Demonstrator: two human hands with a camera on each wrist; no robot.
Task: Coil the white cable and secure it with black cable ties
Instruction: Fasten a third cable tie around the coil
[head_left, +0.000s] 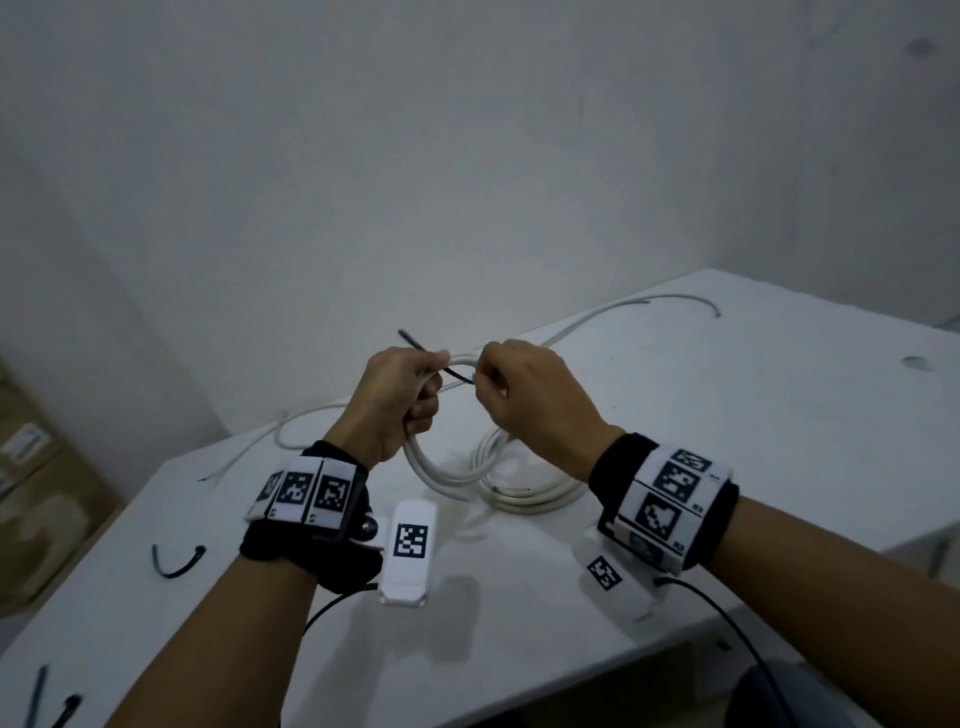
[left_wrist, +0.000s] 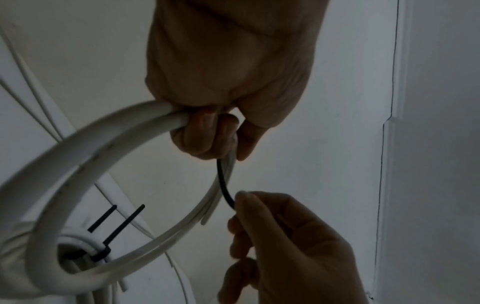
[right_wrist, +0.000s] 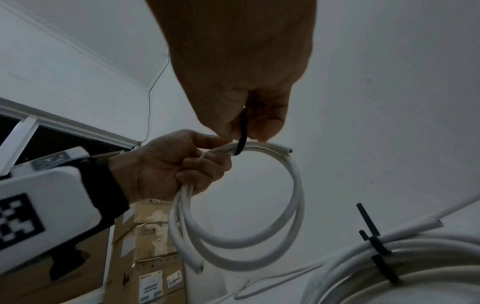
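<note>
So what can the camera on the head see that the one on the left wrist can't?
Only the head view shows the table, both wristbands, a loose black tie near the left edge and uncoiled white cable trailing away. Only the left wrist view shows, close up, the ties already fastened on the finished coil lying below. Both show the left hand gripping the white coil while the right hand pinches a black cable tie against it.
</note>
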